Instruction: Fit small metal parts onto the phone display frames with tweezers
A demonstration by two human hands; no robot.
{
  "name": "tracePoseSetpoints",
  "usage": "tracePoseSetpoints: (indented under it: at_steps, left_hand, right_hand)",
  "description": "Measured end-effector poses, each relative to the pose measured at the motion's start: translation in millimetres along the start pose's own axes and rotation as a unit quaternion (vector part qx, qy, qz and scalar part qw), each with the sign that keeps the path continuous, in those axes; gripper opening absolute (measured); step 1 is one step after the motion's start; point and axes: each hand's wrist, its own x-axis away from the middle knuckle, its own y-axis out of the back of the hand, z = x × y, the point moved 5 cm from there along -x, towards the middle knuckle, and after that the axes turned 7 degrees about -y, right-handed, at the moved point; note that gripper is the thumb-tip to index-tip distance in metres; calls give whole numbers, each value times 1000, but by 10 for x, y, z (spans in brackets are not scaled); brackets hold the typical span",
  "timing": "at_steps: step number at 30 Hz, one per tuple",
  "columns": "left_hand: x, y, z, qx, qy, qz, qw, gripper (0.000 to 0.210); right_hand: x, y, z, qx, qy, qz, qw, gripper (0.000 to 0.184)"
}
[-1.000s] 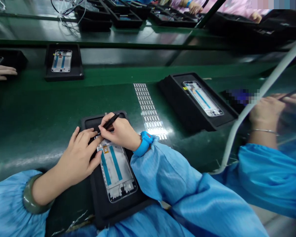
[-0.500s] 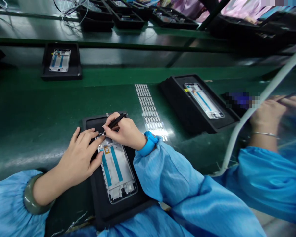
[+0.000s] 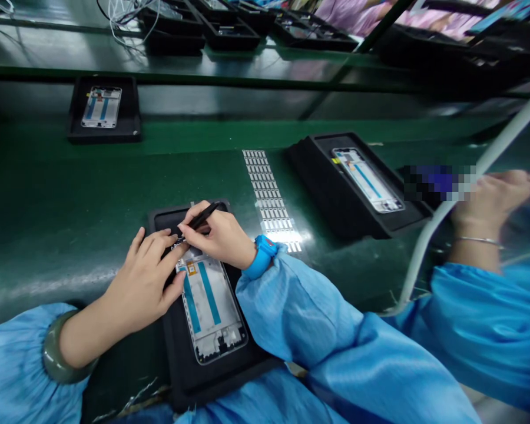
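Note:
A phone frame (image 3: 212,306) with two blue strips lies in a black foam tray (image 3: 181,377) in front of me. My left hand (image 3: 143,274) rests over the frame's upper left edge, fingers spread and stretched, fingertips at its top end. My right hand (image 3: 218,235), closed, grips black tweezers (image 3: 203,217) in a pinch. Their tip points down at the frame's top edge, beside my left fingertips. What lies right under the tip is too small and partly hidden to make out. A small orange flex piece (image 3: 191,269) shows on the frame.
A sheet of small pale labels (image 3: 265,185) lies on the green bench. Right of it sits a stack of black trays (image 3: 335,194) with another phone frame (image 3: 368,179). A further tray (image 3: 130,126) stands at back left. A white tube (image 3: 428,235) arcs before a co-worker's hand (image 3: 490,200).
My right hand and the tweezers have shifted slightly left. My left hand stays put. The back-left tray has slid a little left, and the co-worker's hands have moved a little.

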Motion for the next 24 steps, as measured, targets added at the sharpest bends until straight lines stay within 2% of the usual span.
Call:
tracePoseSetpoints:
  at_steps: [3,8,13,18,20,22,24]
  left_hand:
    - [2,-3,0,0,-2,1,1000,38]
    - [2,1,0,4,1,1,1000,38]
    - [-4,18,-7,-7,-1,-1,1000,38]
    - [-22,22,-5,-12,-1,5,1000,37]
    - [-37,26,-3,-14,1,6,1000,36]
    - [-48,36,-9,-18,2,5,1000,35]
    - [-50,47,-28,-20,2,6,1000,33]
  right_hand:
    - [-3,32,-17,-16,-11,-15,1000,8]
    - [2,0,4,15,10,26,1000,7]
    - [1,24,-10,22,5,21,1000,6]
    - [25,-39,26,71,71,41,994,2]
    - [11,34,22,63,59,10,996,4]
    - [-17,201,2,66,24,-52,996,9]
    - [-42,380,-10,118,12,-98,988,13]
